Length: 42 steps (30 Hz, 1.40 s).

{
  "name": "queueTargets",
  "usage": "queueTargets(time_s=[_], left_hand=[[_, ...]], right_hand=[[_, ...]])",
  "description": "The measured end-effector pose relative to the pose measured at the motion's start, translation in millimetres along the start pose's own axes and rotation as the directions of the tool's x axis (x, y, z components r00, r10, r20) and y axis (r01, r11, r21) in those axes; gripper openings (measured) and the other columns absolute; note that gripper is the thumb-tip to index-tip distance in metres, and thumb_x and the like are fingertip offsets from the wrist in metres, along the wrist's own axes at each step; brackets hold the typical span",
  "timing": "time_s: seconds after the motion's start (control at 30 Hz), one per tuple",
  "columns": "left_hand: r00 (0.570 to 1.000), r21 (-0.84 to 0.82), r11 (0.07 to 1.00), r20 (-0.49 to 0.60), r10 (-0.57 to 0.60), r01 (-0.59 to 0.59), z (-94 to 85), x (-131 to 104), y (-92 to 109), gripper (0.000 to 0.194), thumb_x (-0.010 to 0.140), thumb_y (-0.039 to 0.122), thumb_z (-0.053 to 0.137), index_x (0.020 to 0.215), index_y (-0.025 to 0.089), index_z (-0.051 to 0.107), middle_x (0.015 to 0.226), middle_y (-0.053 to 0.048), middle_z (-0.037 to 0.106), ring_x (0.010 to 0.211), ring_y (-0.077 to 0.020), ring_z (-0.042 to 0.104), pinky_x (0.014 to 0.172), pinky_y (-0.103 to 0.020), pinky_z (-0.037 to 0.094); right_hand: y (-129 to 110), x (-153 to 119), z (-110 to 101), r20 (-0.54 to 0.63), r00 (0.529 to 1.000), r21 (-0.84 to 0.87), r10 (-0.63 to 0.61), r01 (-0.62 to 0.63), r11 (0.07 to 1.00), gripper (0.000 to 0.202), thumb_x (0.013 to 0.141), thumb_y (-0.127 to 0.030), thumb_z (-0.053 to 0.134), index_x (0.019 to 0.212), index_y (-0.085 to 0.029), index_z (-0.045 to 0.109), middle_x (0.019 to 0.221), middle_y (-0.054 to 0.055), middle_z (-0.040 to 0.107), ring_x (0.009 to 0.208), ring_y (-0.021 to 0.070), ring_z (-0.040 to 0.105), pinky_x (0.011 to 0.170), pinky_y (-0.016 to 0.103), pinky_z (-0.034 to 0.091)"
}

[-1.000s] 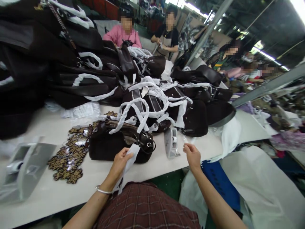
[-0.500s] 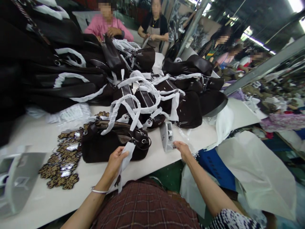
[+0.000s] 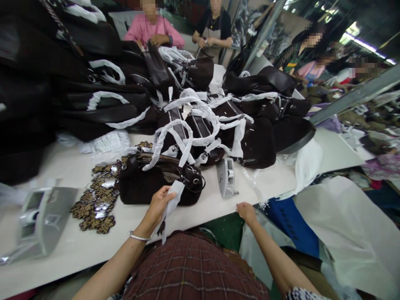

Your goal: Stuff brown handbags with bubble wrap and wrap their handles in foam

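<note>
A dark brown handbag (image 3: pixel 150 187) lies near the front edge of the table, its raised handle wrapped in white tissue paper. At its right end my left hand (image 3: pixel 160 204) pinches a folded strip of white tissue paper (image 3: pixel 176 196), with a bit of something dark showing at the strip's lower end. My right hand (image 3: pixel 246 211) is at the table edge, thumb and fingers pressed together. Whatever they hold, if anything, is too small to make out. Just behind it stands a grey tape dispenser (image 3: pixel 226 179), apart from the hand.
Leopard-print tags (image 3: pixel 96 200) lie left of the bag, beside a second tape dispenser (image 3: pixel 46 223). More handbags (image 3: pixel 256 141) with wrapped handles are heaped behind. White sheeting (image 3: pixel 343 233) hangs at the right. Two people (image 3: pixel 156 29) stand across the table.
My right hand has drawn back from the tape dispenser toward me. My left hand still grips the tissue paper at the bag. The whole view has shifted slightly.
</note>
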<state>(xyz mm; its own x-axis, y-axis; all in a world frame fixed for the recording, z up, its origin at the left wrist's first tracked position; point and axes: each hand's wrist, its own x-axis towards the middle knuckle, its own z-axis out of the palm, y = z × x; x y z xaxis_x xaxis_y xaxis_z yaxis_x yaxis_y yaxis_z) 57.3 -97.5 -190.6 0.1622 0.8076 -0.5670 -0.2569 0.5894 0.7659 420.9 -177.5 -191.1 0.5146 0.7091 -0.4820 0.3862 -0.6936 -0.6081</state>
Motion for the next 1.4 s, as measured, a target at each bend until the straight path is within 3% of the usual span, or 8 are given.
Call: queueTargets(time_s=[0.17, 0.3, 0.47, 0.87, 1.03, 1.23, 1.3, 1.4], left_hand=[[0.999, -0.004, 0.999, 0.01, 0.053, -0.053, -0.3, -3, 2, 0.033, 0.063, 0.032, 0.074, 0.089, 0.016, 0.063, 0.077, 0.0, 0.068, 0.065, -0.0145, 0.058, 0.061, -0.024, 0.041], [0.993, -0.009, 0.993, 0.006, 0.117, -0.117, -2.0, -3, 0, 0.029, 0.065, 0.029, 0.072, 0.089, 0.014, 0.064, 0.078, -0.001, 0.066, 0.066, -0.014, 0.057, 0.061, -0.023, 0.04], [0.987, 0.005, 0.988, 0.03, 0.157, -0.157, -2.5, -3, -2, 0.031, 0.066, 0.033, 0.075, 0.089, 0.013, 0.065, 0.079, -0.002, 0.067, 0.069, -0.0153, 0.058, 0.063, -0.024, 0.041], [0.942, 0.421, 0.862, -0.045, 0.332, -0.284, -9.0, 0, -1, 0.017, 0.075, 0.029, 0.065, 0.086, 0.018, 0.069, 0.081, 0.0, 0.069, 0.076, -0.0172, 0.06, 0.07, -0.025, 0.04], [0.971, 0.155, 0.96, -0.015, 0.238, -0.233, -9.6, 1, -4, 0.022, 0.068, 0.025, 0.065, 0.087, 0.015, 0.067, 0.081, -0.001, 0.068, 0.073, -0.0164, 0.059, 0.067, -0.025, 0.041], [0.994, -0.21, 0.974, 0.057, 0.097, -0.083, -9.5, 0, -7, 0.035, 0.061, 0.029, 0.073, 0.09, 0.013, 0.061, 0.079, -0.001, 0.066, 0.064, -0.0132, 0.056, 0.06, -0.023, 0.039], [0.991, -0.181, 0.978, 0.064, 0.113, -0.1, -10.2, -1, -6, 0.034, 0.062, 0.029, 0.072, 0.09, 0.014, 0.061, 0.079, -0.001, 0.066, 0.064, -0.0135, 0.057, 0.06, -0.023, 0.04], [0.974, 0.031, 0.974, 0.047, 0.223, -0.224, -11.0, -2, -5, 0.028, 0.067, 0.025, 0.068, 0.092, 0.015, 0.061, 0.086, -0.002, 0.067, 0.074, -0.0159, 0.061, 0.068, -0.024, 0.043]], right_hand=[[-39, -31, 15, 0.234, 0.966, 0.033, -0.108, 0.103, 0.994, 0.031, 0.068, -0.053, 0.065, 0.07, -0.022, 0.064, 0.061, 0.005, 0.067, 0.052, 0.0179, 0.056, 0.053, 0.032, 0.045], [-123, -70, 71, 0.492, 0.785, 0.25, -0.376, 0.286, 0.925, 0.053, 0.077, -0.044, 0.067, 0.123, -0.02, 0.055, 0.07, 0.001, 0.07, 0.06, 0.0158, 0.058, 0.061, 0.029, 0.047], [-187, -81, 138, 0.422, 0.72, 0.323, -0.55, 0.448, 0.834, 0.026, 0.079, -0.037, 0.066, 0.093, -0.022, 0.05, 0.063, -0.004, 0.064, 0.057, 0.0139, 0.057, 0.057, 0.025, 0.043], [-202, -41, 159, 0.488, 0.783, -0.247, -0.385, 0.547, 0.8, 0.02, 0.077, -0.033, 0.065, 0.071, -0.022, 0.05, 0.055, -0.003, 0.066, 0.044, 0.0126, 0.058, 0.047, 0.022, 0.04], [-196, -48, 152, 0.456, 0.837, -0.343, -0.304, 0.48, 0.808, 0.037, 0.081, -0.052, 0.064, 0.066, -0.022, 0.047, 0.042, -0.002, 0.058, 0.033, 0.0136, 0.051, 0.037, 0.022, 0.033], [-143, -66, 135, 0.406, 0.854, -0.284, -0.326, 0.457, 0.843, 0.028, 0.087, -0.044, 0.057, 0.071, -0.021, 0.056, 0.053, -0.002, 0.064, 0.04, 0.0128, 0.055, 0.044, 0.023, 0.04], [-137, -75, 128, 0.383, 0.802, -0.315, -0.459, 0.58, 0.751, 0.026, 0.089, -0.042, 0.057, 0.075, -0.021, 0.061, 0.057, 0.0, 0.065, 0.049, 0.0142, 0.06, 0.053, 0.024, 0.044], [-155, -83, 128, 0.404, 0.575, -0.328, -0.711, 0.817, 0.474, 0.028, 0.096, -0.035, 0.047, 0.112, -0.023, 0.066, 0.088, 0.006, 0.074, 0.076, 0.0176, 0.068, 0.072, 0.027, 0.048]])
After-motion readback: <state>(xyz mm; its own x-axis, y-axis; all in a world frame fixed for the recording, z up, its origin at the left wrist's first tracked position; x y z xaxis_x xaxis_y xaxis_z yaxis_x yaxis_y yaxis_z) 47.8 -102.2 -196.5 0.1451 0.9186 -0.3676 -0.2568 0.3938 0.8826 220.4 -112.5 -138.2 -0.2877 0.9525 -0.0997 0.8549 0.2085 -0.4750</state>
